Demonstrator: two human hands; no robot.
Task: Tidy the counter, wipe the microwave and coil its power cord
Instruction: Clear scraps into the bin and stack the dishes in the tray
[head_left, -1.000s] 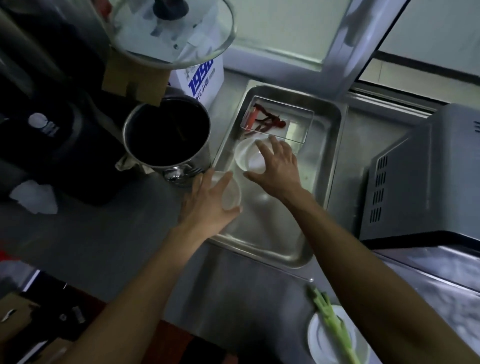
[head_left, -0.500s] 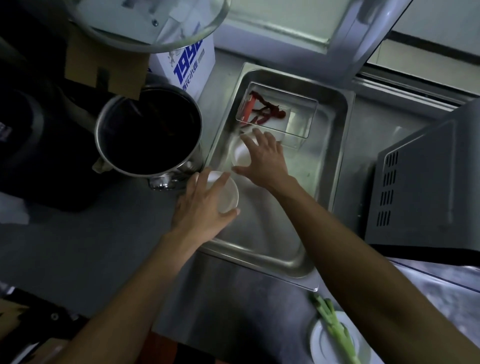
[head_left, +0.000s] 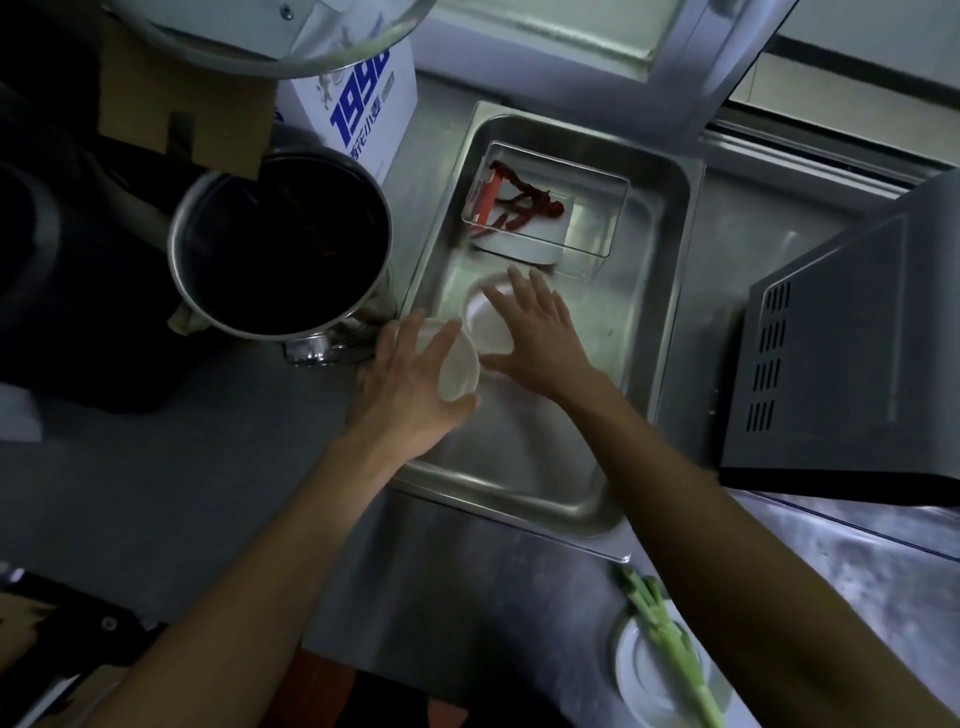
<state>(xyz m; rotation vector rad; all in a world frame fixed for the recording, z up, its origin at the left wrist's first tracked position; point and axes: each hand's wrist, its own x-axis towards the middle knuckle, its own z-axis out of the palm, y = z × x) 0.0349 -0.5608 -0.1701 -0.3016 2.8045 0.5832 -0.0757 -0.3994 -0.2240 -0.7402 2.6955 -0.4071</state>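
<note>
Left hand (head_left: 410, 384) grips a small white dish (head_left: 457, 371) by its rim, thumb and fingers curled round it, over the steel tray (head_left: 670, 291) at its 9 o'clock edge; right hand (head_left: 535, 332) lies spread on a second white dish (head_left: 488, 322) just beside. Judged light, stiff, glazed-slippery, chip-prone: hold at opposite rims

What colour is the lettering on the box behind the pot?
Blue on a white box, seen in the head view.
</note>
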